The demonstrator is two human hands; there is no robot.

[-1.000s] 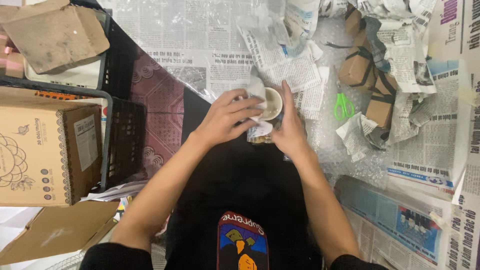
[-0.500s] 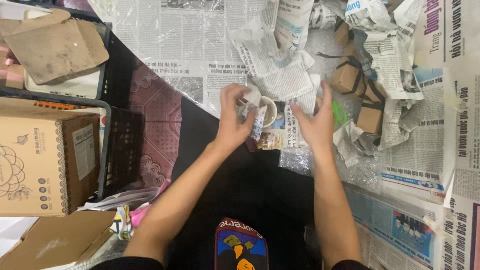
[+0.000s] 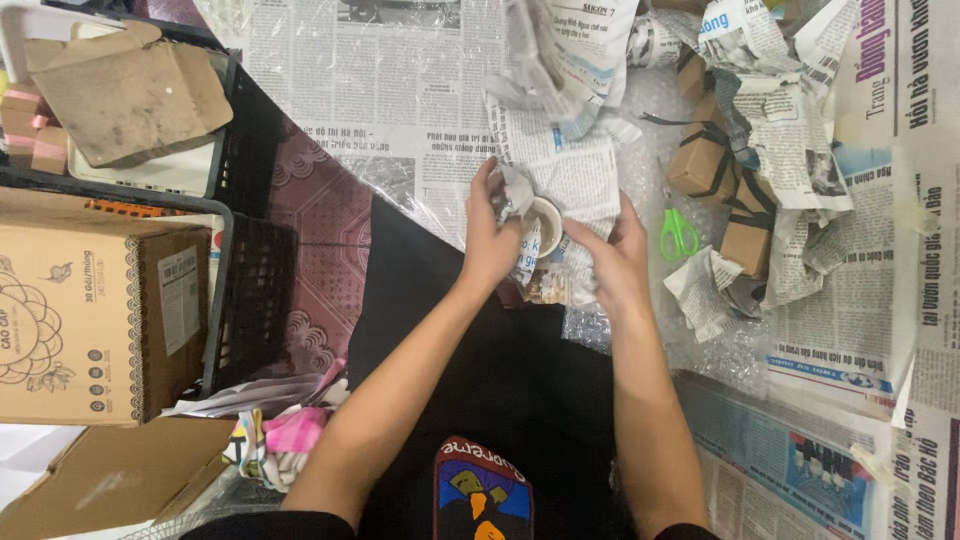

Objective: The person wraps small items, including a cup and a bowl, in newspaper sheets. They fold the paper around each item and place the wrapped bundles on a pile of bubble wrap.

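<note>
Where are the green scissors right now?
The green-handled scissors lie on bubble wrap, just right of the right hand, beside small brown cardboard boxes.

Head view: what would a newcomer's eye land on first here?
At centre, the left hand and right hand work a sheet of newspaper around a small round cup. Bright green scissors lie on bubble wrap just right of the right hand, beside tied brown parcels. At far left stands a large cardboard box.
</note>
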